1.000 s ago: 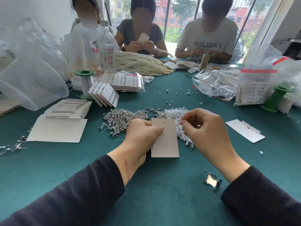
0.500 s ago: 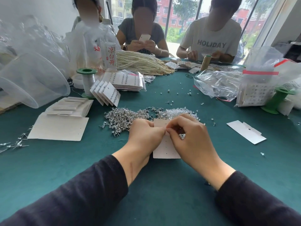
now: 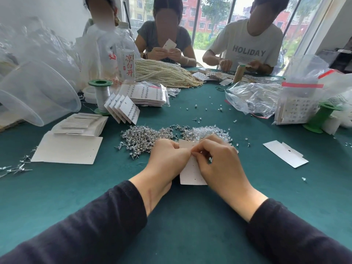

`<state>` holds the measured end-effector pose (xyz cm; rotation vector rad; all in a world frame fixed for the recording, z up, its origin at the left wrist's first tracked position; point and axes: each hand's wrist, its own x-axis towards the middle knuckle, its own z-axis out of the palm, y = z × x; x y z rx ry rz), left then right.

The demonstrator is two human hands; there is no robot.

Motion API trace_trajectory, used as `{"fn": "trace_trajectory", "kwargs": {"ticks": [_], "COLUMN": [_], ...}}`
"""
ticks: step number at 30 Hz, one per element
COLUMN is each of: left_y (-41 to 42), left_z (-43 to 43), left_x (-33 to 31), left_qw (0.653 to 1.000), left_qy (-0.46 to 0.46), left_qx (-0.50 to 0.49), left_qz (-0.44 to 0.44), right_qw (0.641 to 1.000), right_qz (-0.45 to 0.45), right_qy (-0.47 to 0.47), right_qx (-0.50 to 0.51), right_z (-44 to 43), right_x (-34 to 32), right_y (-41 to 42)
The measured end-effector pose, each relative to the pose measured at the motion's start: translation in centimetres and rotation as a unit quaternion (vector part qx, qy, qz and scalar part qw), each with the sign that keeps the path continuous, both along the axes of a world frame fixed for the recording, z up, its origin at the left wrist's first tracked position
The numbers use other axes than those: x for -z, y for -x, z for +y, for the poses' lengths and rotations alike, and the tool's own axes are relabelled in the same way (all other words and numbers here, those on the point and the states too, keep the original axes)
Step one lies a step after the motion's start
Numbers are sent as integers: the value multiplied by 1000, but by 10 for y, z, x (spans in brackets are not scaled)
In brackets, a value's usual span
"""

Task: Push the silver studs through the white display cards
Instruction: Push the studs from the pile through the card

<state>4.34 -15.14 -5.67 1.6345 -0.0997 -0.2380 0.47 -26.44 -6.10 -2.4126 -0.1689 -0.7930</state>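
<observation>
Our left hand and right hand curl onto one card at the table's middle, pinching its top; we cannot tell if they hold a stud. The stud heap lies just beyond. Two bags show cards: left bag, right bag, a green spool beside each.

Bright daylight from rear windows, soft shadows on desk, wide-angle bending at edges, faces blurred.

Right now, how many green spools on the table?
2. Left spool stands behind the fanned cards; right spool beside the bag of cards. Bags may hide more.
</observation>
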Motion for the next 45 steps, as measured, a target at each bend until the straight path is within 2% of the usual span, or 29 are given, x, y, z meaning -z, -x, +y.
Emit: {"fn": "trace_trajectory", "kwargs": {"ticks": [5,15,19,21,24,25,26,27,28,29,30,31,33,36,39,42,45], "left_y": [0,4,7,10,7,3,-4,-12,-19,-25,-29,-32,-36,-38,-39,-38,-35], "left_z": [0,1,2,2,2,3,6,10,16,21,24,26,26,25,26,26,27], "left_x": [-2,-1,-4,-10,-19,-18,-15,-10,-6,-2,1,2,4,5,4,0,-7], "left_qw": [1000,1000,999,997,979,982,989,968,903,836,804,801,826,846,865,893,902], "left_qy": [11,13,41,69,153,133,41,-129,-298,-405,-461,-481,-458,-408,-366,-300,-254], "left_qx": [-5,-6,5,30,135,137,111,60,2,-31,-36,-30,-27,-43,-44,-63,-85], "left_qz": [10,-6,1,13,26,-9,-94,-208,-310,-368,-373,-354,-328,-341,-340,-330,-338], "right_qw": [1000,998,998,998,992,987,979,969,957,943,923,901,867,821,752,702,632], "right_qz": [-12,-37,-52,-64,-85,-86,-84,-77,-65,-49,-32,-15,18,60,94,130,167], "right_qy": [-22,49,41,14,-78,-124,-174,-224,-271,-321,-377,-431,-498,-568,-650,-693,-746], "right_qx": [-6,-1,-6,1,41,50,58,68,77,77,67,51,24,-16,-57,-96,-130], "right_z": [-1,3,3,0,-11,-14,-17,-20,-22,-24,-25,-24,-22,-20,-20,-19,-19], "right_x": [-1,0,0,-1,-6,-9,-12,-14,-15,-16,-17,-18,-19,-21,-24,-27,-30], "right_y": [1,2,2,2,1,1,1,1,0,-1,-1,-1,0,2,4,5,8]}}
